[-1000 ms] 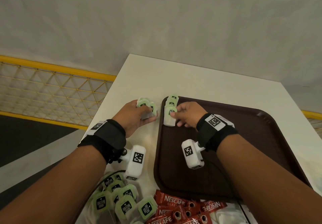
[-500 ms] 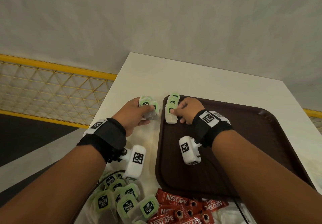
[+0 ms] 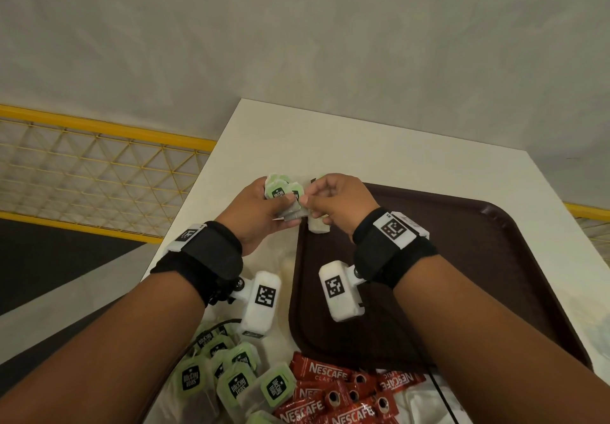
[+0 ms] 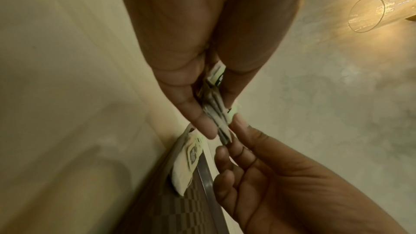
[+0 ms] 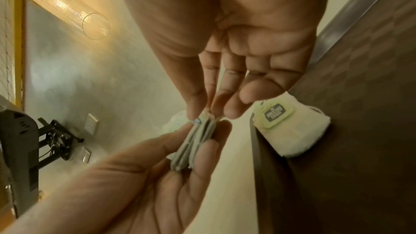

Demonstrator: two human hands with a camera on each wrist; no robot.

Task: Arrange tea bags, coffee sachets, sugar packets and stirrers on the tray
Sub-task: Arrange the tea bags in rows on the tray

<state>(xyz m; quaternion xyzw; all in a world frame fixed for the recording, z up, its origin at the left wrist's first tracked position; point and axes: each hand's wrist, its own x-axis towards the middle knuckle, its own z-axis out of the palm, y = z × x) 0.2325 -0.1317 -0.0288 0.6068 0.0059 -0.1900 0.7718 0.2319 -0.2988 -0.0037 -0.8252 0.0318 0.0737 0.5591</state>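
White worktop (image 3: 346, 146) against a pale wall carries a brown tray (image 3: 495, 291) at its right. Above the tray's far-left corner, the left hand (image 3: 254, 212) holds a small stack of tea bags (image 3: 284, 197), long edges running toward the right hand (image 3: 336, 202), whose thumb-and-forefinger grip pinches the stack's near end. Placed tea bags (image 5: 290, 127) lie just beneath on the tray. Green tags read "McCoy teas"; red coffee sachets (image 3: 330, 394) read "NESCAFE CLASSIC".

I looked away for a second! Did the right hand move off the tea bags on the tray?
Yes. The right hand moved left, past the tray edge, to pinch the tea bags in the left hand.
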